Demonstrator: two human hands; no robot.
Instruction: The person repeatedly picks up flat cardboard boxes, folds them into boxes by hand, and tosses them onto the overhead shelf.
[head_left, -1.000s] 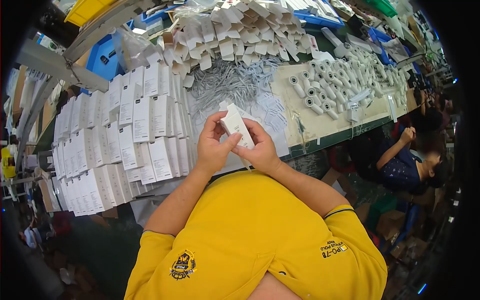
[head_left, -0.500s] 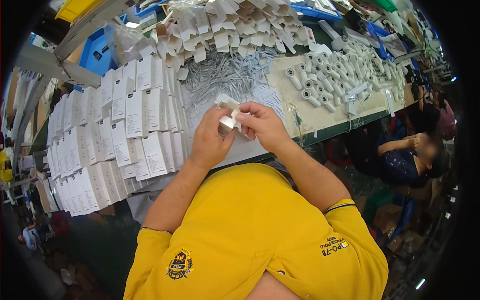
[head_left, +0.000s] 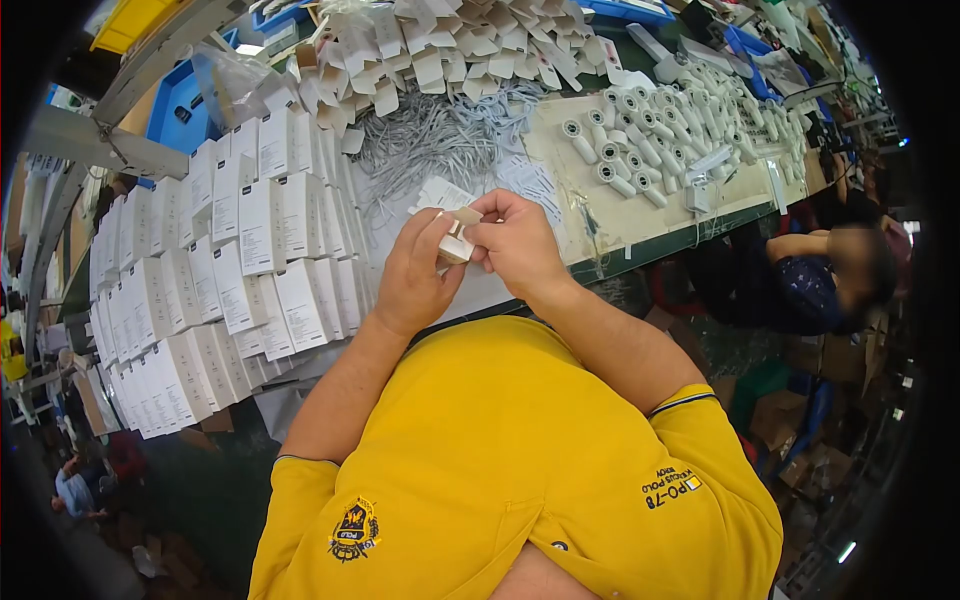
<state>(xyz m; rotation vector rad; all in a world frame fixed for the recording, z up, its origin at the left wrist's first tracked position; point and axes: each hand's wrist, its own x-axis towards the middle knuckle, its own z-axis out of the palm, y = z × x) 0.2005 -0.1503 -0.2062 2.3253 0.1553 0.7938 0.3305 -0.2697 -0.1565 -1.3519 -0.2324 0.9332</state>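
Observation:
A small white cardboard box [head_left: 456, 246] is between my two hands, over the near edge of the table. My left hand [head_left: 415, 275] is closed around its left side. My right hand [head_left: 515, 240] pinches a flap at its upper right end. The box is tilted, and my fingers cover much of it; what is inside cannot be made out. Just beyond my hands lies a white printed piece [head_left: 440, 193], partly hidden by them. Behind that spreads a heap of grey cables [head_left: 425, 145].
Stacked white printed boxes [head_left: 262, 225] fill the left of the table. Open empty boxes [head_left: 450, 45] are piled at the back. Several white cylindrical devices [head_left: 640, 140] lie at the right, near a seated person [head_left: 815, 275]. A metal frame post [head_left: 110, 145] stands at the left.
The box has turned in my hands, and its flap end now faces more toward me. My right hand has shifted slightly. The whole view has moved a little.

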